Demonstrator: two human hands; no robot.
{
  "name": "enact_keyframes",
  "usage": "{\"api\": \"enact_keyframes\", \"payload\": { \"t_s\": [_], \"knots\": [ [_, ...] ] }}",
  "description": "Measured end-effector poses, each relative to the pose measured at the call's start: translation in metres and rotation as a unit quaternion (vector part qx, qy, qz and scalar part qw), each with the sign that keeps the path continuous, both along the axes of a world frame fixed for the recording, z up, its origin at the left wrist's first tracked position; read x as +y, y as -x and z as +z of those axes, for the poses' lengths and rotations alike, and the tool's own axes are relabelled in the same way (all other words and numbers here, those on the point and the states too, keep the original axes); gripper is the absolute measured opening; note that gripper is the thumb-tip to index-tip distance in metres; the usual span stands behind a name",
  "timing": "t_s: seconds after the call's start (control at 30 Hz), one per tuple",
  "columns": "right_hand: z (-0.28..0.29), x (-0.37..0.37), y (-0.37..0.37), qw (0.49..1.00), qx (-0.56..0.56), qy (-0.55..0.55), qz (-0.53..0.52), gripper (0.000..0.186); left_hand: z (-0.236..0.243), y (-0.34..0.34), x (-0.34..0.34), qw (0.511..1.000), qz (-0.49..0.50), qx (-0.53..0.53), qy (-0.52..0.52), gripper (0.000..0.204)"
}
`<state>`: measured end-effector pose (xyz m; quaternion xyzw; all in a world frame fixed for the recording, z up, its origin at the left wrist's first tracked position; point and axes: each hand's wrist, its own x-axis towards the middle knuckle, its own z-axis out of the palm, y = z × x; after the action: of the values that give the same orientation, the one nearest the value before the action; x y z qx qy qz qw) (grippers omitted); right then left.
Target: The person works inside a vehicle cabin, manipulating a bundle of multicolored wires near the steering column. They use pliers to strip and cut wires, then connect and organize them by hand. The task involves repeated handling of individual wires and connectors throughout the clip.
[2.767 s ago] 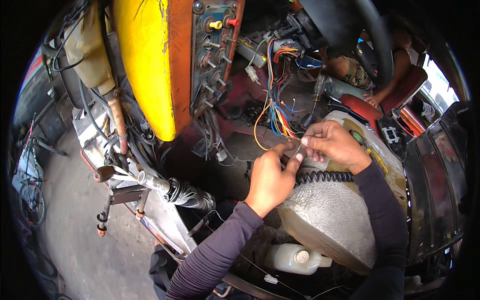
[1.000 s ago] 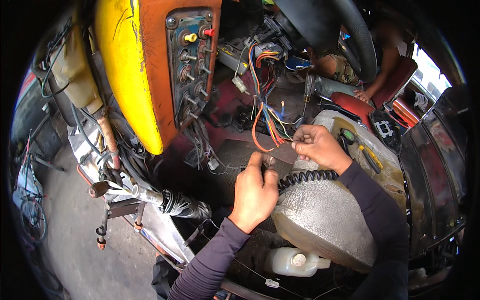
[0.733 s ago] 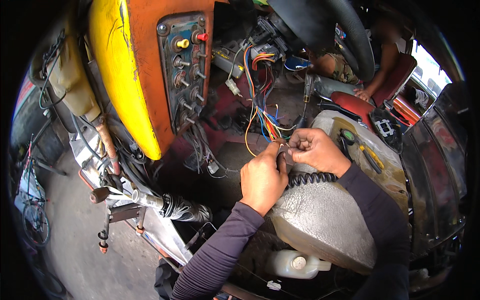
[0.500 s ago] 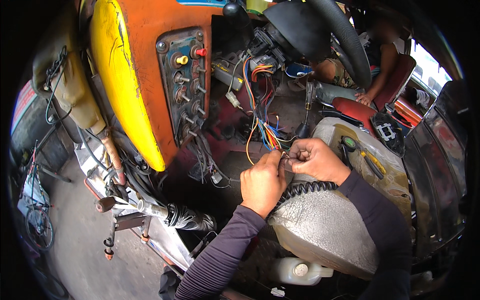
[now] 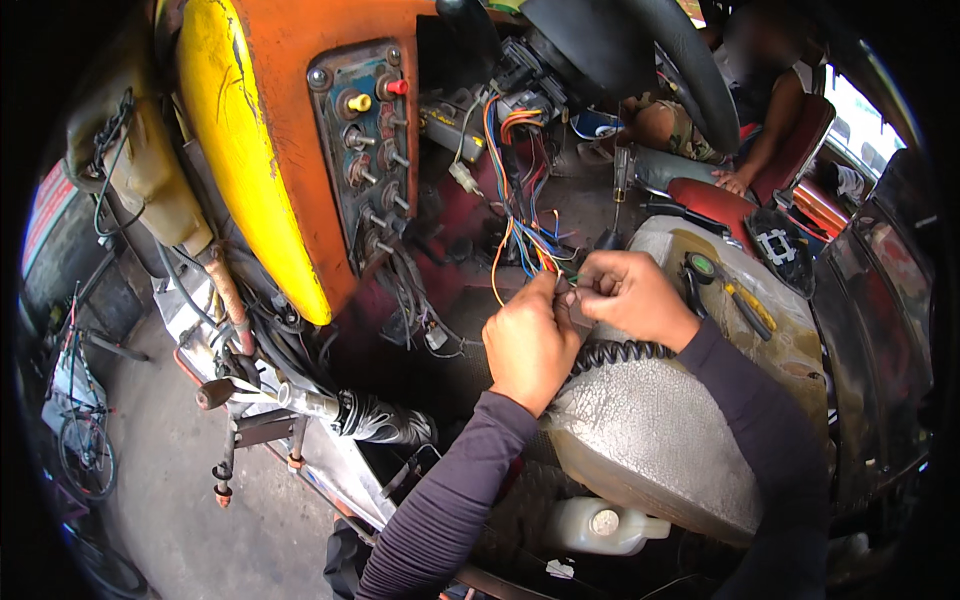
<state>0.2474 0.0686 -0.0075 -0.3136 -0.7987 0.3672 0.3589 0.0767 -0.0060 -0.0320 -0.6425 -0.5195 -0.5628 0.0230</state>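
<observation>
A loose bundle of coloured wires [image 5: 518,215] hangs from the steering column [image 5: 530,85] down to my hands. My left hand [image 5: 530,345] is closed, its thumb and fingers pinching the wire ends. Close against it, my right hand [image 5: 637,300] is closed too, its fingertips pinched on a thin wire beside the bundle; the exact tips are partly hidden by my fingers. Both hands are above the front edge of a cracked grey seat [image 5: 660,430]. A black coiled cord [image 5: 622,353] runs across the seat under my right wrist.
Yellow-handled pliers [image 5: 750,308] and a roll of tape [image 5: 703,265] lie on the seat. To the left is an orange panel with switches [image 5: 372,150]. A steering wheel [image 5: 700,90] is above. A person [image 5: 765,120] sits at the far right. A whitish jug [image 5: 605,525] stands below the seat.
The view has shifted slightly. Both hands stay together at the wires, and the right fingertips have shifted a little against the left ones.
</observation>
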Motion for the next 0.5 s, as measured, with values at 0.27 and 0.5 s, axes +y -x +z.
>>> {"api": "enact_keyframes", "payload": {
  "t_s": [0.27, 0.5],
  "knots": [
    [0.018, -0.002, 0.0, 0.957, 0.039, 0.264, 0.117, 0.023, -0.004, 0.016, 0.002, 0.999, 0.001, -0.047, -0.024, 0.009],
    [0.013, 0.004, -0.005, 0.953, 0.054, 0.282, 0.091, 0.019, -0.01, 0.008, 0.002, 0.998, -0.042, -0.048, -0.011, 0.011]
  ]
}}
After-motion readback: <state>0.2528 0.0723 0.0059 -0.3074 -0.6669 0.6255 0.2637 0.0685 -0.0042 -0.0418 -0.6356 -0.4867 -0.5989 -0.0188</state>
